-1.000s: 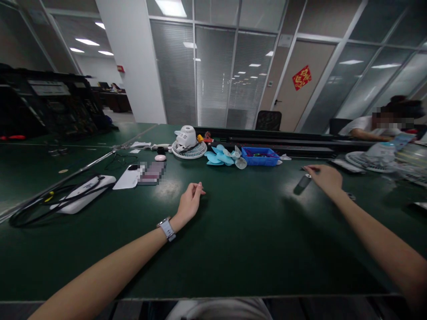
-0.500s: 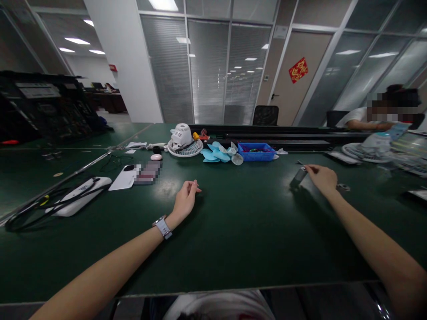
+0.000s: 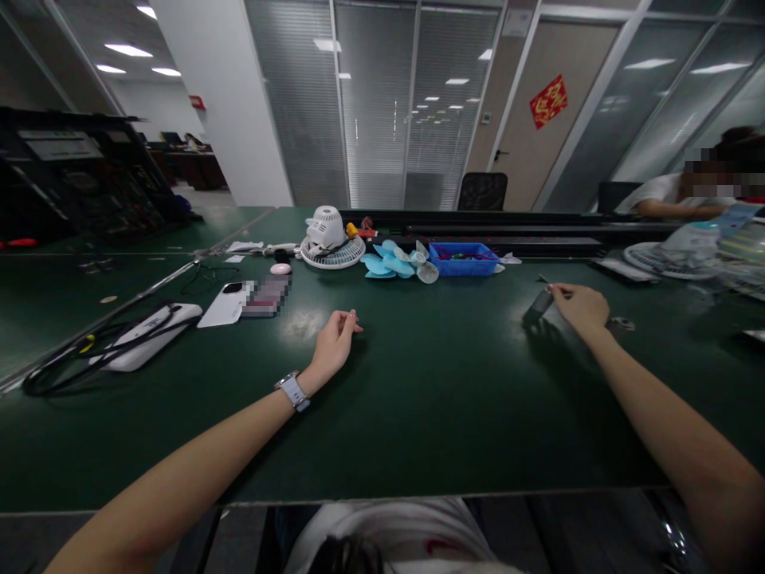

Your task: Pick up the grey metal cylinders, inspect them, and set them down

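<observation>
My left hand [image 3: 335, 344], a watch on its wrist, rests over the green table [image 3: 418, 414] with fingers curled and tips pressed together. Whatever may be between those fingertips is too small to make out. Farther right, my right hand [image 3: 578, 306] is closed in a pinch at the upper edge of a small, greyish, see-through box-like piece [image 3: 539, 304]. A thin dark sliver [image 3: 543, 278] sticks out just beyond the fingertips; what the pinch holds is unclear. Beside the right wrist lies a small round metallic part [image 3: 622, 323].
Toward the back stand a white fan part with its grille [image 3: 332, 253], light-blue fan blades [image 3: 391, 261] and a blue tray [image 3: 464, 260] of small items. Phones [image 3: 224, 304] and a cabled white power bank [image 3: 147, 339] lie left. Another person [image 3: 663, 195] sits far right.
The whole view has shifted slightly, so the table sits a little higher in the picture. Both hands keep nearly the same pose and place over the table.
</observation>
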Tool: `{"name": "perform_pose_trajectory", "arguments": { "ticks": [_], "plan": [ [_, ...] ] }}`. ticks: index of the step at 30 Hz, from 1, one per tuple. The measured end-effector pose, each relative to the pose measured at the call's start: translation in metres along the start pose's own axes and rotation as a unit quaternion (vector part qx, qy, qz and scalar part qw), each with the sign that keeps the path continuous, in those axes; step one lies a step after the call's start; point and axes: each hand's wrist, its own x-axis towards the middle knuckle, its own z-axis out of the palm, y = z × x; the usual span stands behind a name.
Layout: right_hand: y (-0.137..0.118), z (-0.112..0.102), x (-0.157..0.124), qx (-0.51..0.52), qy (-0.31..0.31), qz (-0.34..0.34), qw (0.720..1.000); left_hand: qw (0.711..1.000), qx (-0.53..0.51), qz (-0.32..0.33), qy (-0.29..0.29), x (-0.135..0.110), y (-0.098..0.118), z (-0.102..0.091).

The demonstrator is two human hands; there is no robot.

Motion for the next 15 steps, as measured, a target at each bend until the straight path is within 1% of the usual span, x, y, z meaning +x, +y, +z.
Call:
{"name": "perform_pose_trajectory", "arguments": {
  "ticks": [3,7,10,15],
  "plan": [
    [0.001,0.006,-0.004,0.014,0.008,0.007,1.0,1.0,0.004,0.002,0.005,0.0,0.0,0.001],
    [0.001,0.02,-0.014,0.073,0.032,0.004,0.997,1.0,-0.01,0.003,0.01,0.002,-0.003,0.003],
    [-0.002,0.026,-0.019,0.079,0.028,-0.003,0.996,1.0,-0.019,-0.003,0.016,0.003,-0.004,0.003],
    [0.0,0.03,-0.02,0.084,0.011,0.002,0.996,1.0,0.019,0.01,0.0,0.001,0.001,0.001]
  ]
}}
